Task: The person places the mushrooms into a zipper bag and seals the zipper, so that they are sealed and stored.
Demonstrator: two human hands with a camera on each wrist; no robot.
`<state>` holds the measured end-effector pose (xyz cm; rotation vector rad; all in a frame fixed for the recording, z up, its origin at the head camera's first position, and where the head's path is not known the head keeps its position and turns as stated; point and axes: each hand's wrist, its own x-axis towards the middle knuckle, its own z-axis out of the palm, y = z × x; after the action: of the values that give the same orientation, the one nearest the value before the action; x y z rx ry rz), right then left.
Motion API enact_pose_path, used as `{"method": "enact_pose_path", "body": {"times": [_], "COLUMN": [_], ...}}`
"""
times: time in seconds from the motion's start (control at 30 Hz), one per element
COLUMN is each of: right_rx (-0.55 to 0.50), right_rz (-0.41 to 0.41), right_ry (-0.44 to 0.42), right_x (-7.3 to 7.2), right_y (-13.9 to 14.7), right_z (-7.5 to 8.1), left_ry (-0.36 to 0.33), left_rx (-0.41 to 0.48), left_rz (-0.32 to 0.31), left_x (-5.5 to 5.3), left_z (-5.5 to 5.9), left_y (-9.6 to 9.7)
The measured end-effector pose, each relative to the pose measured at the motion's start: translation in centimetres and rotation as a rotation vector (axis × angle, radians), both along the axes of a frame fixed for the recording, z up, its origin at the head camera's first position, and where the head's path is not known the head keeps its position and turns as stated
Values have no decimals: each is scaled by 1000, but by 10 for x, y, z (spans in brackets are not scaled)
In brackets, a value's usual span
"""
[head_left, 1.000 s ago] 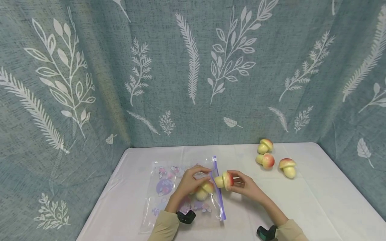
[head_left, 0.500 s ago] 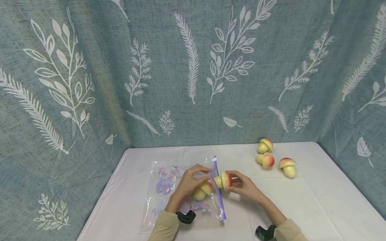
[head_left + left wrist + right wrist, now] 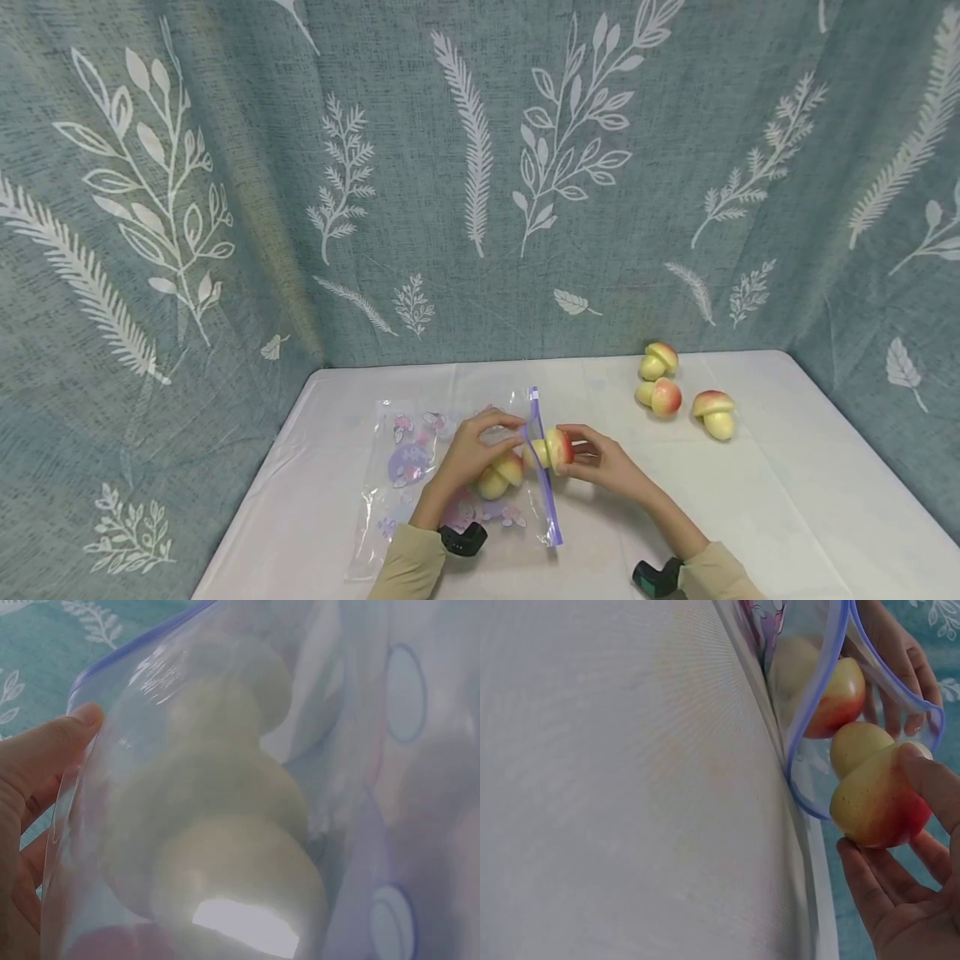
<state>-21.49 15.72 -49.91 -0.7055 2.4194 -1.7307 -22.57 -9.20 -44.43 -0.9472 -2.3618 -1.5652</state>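
A clear zip bag (image 3: 382,533) with pink and purple prints lies on the table, its purple-edged mouth (image 3: 815,697) gaping to the right. My left hand (image 3: 467,457) pinches the bag's upper layer near the mouth. Inside, under that hand, sits a yellow toy mushroom (image 3: 492,482) with a red-tinged cap, seen blurred through the plastic in the left wrist view. My right hand (image 3: 609,465) holds another toy mushroom (image 3: 881,799) by its cap between thumb and fingers. Its stem points left into the bag's mouth, while the cap is outside.
On the white-covered table (image 3: 285,500), three more toy mushrooms lie at the back right: one farthest back (image 3: 658,361), one just in front of it (image 3: 660,397), and one farther right (image 3: 715,414). A blue-green leaf-patterned curtain (image 3: 420,200) surrounds the table's back and sides.
My right hand has moved slightly left, bringing the mushroom's stem farther into the bag's mouth. The mushroom inside has shifted a little left. My left hand stays in place.
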Motion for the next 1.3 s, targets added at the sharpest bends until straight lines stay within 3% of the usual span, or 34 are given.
{"method": "enact_pose_path", "body": {"times": [0.23,0.7,1.3], "right_rx": [-13,-11,13], "right_rz": [18,14,28], "right_ry": [-7,-27,15], "right_x": [-4,-5,-6], "right_y": [0,-5,-8], "right_z": [-5,-7,-7], "left_ry": [-51,-33,-8], "left_rx": [11,25,35], "left_rz": [-13,-20,-31], "left_x": [-1,-1,-1], "left_z": [0,0,0], "left_y": [-1,-2,-2]}}
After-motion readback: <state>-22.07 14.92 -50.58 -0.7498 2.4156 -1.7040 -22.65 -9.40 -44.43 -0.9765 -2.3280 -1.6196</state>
